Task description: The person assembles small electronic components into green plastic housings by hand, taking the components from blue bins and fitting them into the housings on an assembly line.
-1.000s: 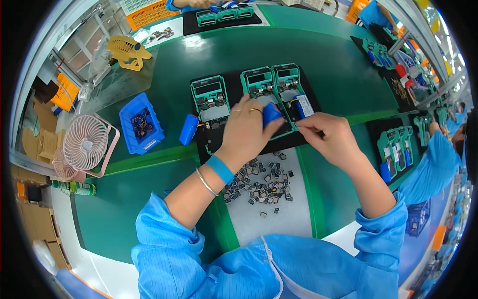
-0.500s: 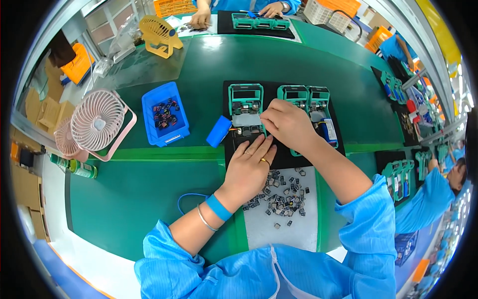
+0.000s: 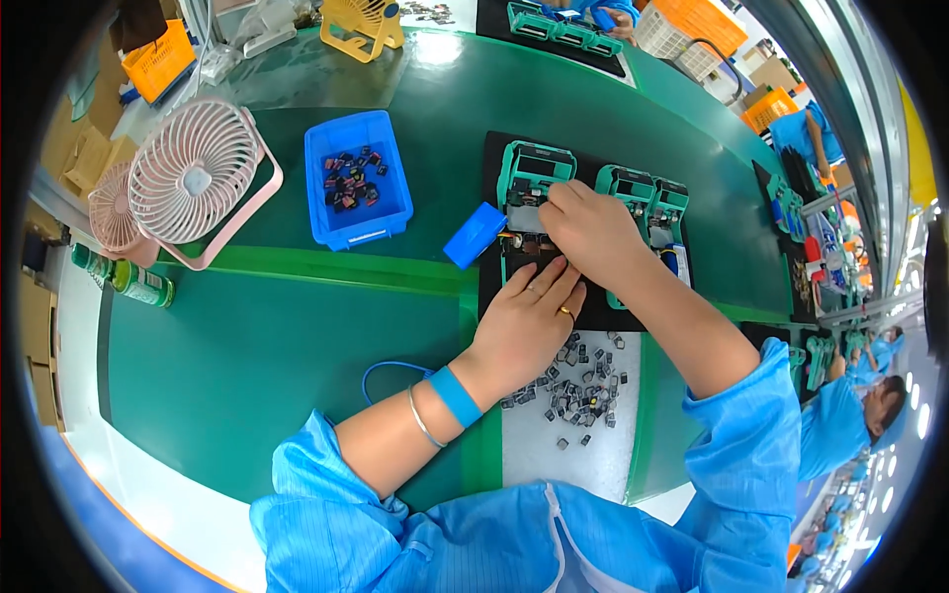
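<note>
Green housing [image 3: 530,188] lies leftmost on the black mat [image 3: 492,282]; we rest the left hand [image 3: 522,331] at its lower end, fingers spread. Whether the right hand [image 3: 595,235] above it pinches anything, we cannot tell.

A factory assembly floor — green benches [image 3: 257,356], open teal devices [image 3: 529,188], co-workers [image 3: 832,427] in blue.

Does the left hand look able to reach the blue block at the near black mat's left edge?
Probably yes: the left hand rests close by, below and right of the blue block, and nothing visible bars the way; the right hand is farther right.
</note>
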The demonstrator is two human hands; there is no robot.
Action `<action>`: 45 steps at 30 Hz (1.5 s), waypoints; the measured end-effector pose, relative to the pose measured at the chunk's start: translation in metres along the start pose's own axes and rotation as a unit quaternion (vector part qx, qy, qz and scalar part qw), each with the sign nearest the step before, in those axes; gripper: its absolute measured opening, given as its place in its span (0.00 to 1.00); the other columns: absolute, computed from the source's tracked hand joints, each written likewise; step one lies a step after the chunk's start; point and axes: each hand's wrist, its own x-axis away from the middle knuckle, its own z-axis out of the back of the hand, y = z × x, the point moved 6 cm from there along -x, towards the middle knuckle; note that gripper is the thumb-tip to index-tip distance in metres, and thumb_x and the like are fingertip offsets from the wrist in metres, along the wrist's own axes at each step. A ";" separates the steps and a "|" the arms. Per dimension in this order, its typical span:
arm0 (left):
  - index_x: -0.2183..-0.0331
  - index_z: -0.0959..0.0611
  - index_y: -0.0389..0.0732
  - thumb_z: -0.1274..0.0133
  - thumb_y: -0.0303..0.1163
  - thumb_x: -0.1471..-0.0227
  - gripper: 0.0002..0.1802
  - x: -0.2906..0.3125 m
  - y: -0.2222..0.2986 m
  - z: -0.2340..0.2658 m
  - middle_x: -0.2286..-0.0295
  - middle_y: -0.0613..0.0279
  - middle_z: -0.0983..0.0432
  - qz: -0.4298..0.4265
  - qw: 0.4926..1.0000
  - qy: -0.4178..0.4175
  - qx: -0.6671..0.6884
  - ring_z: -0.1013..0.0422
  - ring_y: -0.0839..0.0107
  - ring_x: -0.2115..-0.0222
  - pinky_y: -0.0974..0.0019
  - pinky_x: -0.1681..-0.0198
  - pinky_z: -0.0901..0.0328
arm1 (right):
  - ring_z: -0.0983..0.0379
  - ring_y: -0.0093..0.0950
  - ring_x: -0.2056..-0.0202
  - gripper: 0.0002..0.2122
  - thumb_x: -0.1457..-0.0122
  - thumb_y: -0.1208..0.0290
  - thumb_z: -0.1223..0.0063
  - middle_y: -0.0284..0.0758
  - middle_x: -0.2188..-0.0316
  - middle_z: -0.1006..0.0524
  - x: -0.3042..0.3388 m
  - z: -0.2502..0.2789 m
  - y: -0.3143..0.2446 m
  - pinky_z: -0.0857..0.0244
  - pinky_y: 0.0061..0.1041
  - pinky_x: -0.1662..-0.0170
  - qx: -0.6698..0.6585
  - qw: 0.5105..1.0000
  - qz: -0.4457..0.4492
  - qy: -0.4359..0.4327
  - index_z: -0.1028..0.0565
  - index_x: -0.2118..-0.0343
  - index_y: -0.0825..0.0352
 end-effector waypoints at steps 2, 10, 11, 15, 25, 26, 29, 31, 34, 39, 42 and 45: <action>0.56 0.17 0.37 0.50 0.27 0.55 0.21 0.001 0.000 -0.002 0.50 0.54 0.26 -0.001 1.000 -0.010 -0.001 0.31 0.60 0.45 0.53 0.43 0.39 | 0.28 0.29 0.65 0.05 0.56 0.73 0.44 0.31 0.71 0.31 -0.004 -0.002 -0.002 0.29 0.26 0.72 0.025 0.999 0.010 -0.017 0.28 0.77 0.64; 0.58 0.17 0.36 0.51 0.28 0.51 0.18 -0.006 0.000 -0.003 0.49 0.51 0.26 -0.017 0.999 -0.013 -0.031 0.30 0.59 0.46 0.54 0.41 0.39 | 0.26 0.29 0.61 0.07 0.53 0.72 0.44 0.30 0.70 0.27 -0.012 -0.007 0.014 0.25 0.26 0.67 0.054 0.994 -0.068 -0.060 0.25 0.69 0.63; 0.58 0.17 0.36 0.51 0.28 0.51 0.18 -0.006 -0.001 -0.004 0.49 0.52 0.25 -0.018 0.999 -0.007 -0.033 0.30 0.59 0.46 0.54 0.42 0.38 | 0.25 0.29 0.61 0.07 0.53 0.72 0.44 0.30 0.70 0.27 -0.013 -0.010 0.012 0.25 0.26 0.67 0.059 0.994 -0.070 -0.053 0.25 0.69 0.63; 0.59 0.16 0.38 0.50 0.27 0.52 0.17 -0.007 -0.002 -0.006 0.50 0.55 0.24 -0.019 0.999 0.006 -0.045 0.28 0.62 0.47 0.54 0.43 0.37 | 0.25 0.32 0.64 0.04 0.48 0.72 0.44 0.31 0.71 0.27 0.011 0.013 0.012 0.26 0.30 0.67 -0.035 0.991 -0.125 0.031 0.26 0.70 0.63; 0.56 0.16 0.40 0.46 0.26 0.47 0.15 -0.007 0.001 -0.002 0.47 0.58 0.26 0.014 1.000 -0.019 -0.005 0.30 0.60 0.46 0.54 0.42 0.39 | 0.26 0.36 0.65 0.04 0.45 0.72 0.41 0.36 0.70 0.24 0.223 0.069 -0.066 0.31 0.33 0.62 -0.413 0.849 -0.313 -0.106 0.23 0.68 0.66; 0.55 0.17 0.40 0.46 0.27 0.46 0.15 -0.009 0.003 0.001 0.47 0.58 0.26 0.020 1.000 -0.023 0.008 0.31 0.59 0.45 0.53 0.42 0.39 | 0.26 0.36 0.65 0.04 0.45 0.72 0.41 0.36 0.70 0.24 0.227 0.070 -0.073 0.31 0.33 0.62 -0.411 0.849 -0.317 -0.100 0.23 0.68 0.66; 0.53 0.18 0.39 0.44 0.30 0.47 0.18 -0.017 0.006 0.005 0.48 0.51 0.28 0.028 0.999 -0.028 0.025 0.33 0.51 0.46 0.53 0.41 0.40 | 0.26 0.35 0.67 0.06 0.46 0.69 0.39 0.35 0.71 0.26 0.240 0.059 -0.082 0.31 0.32 0.64 -0.382 0.815 -0.426 -0.095 0.24 0.68 0.64; 0.50 0.20 0.39 0.43 0.33 0.47 0.22 -0.030 0.011 0.004 0.46 0.47 0.31 0.004 0.999 -0.043 0.018 0.35 0.48 0.46 0.52 0.41 0.41 | 0.26 0.35 0.68 0.06 0.46 0.69 0.39 0.34 0.71 0.26 0.243 0.059 -0.086 0.31 0.32 0.64 -0.369 0.817 -0.428 -0.113 0.24 0.69 0.63; 0.42 0.27 0.44 0.40 0.43 0.49 0.34 -0.057 0.022 -0.008 0.42 0.41 0.38 -0.019 0.997 -0.072 -0.006 0.39 0.41 0.43 0.48 0.39 0.43 | 0.27 0.34 0.68 0.05 0.45 0.69 0.40 0.34 0.71 0.26 0.246 0.060 -0.087 0.31 0.32 0.65 -0.353 0.826 -0.418 -0.134 0.24 0.70 0.63; 0.44 0.26 0.45 0.39 0.54 0.53 0.38 -0.075 0.017 -0.051 0.45 0.41 0.36 -0.039 0.986 -0.157 -0.040 0.44 0.32 0.41 0.41 0.39 0.46 | 0.27 0.33 0.69 0.05 0.47 0.71 0.42 0.32 0.72 0.26 0.241 0.073 -0.082 0.31 0.29 0.65 -0.332 0.898 -0.288 -0.004 0.26 0.72 0.63; 0.44 0.25 0.45 0.39 0.54 0.53 0.38 -0.075 0.018 -0.058 0.45 0.42 0.35 -0.041 0.984 -0.168 -0.046 0.44 0.31 0.41 0.40 0.38 0.47 | 0.27 0.31 0.69 0.05 0.54 0.72 0.43 0.32 0.73 0.27 0.237 0.075 -0.091 0.30 0.24 0.66 -0.248 0.955 -0.158 -0.035 0.27 0.74 0.64; 0.45 0.24 0.45 0.38 0.52 0.53 0.36 -0.075 0.019 -0.056 0.47 0.45 0.33 -0.052 0.985 -0.162 -0.038 0.43 0.32 0.42 0.43 0.38 0.45 | 0.27 0.29 0.71 0.06 0.60 0.72 0.45 0.33 0.76 0.28 0.228 0.079 -0.097 0.29 0.23 0.69 -0.189 0.978 -0.058 -0.058 0.27 0.77 0.66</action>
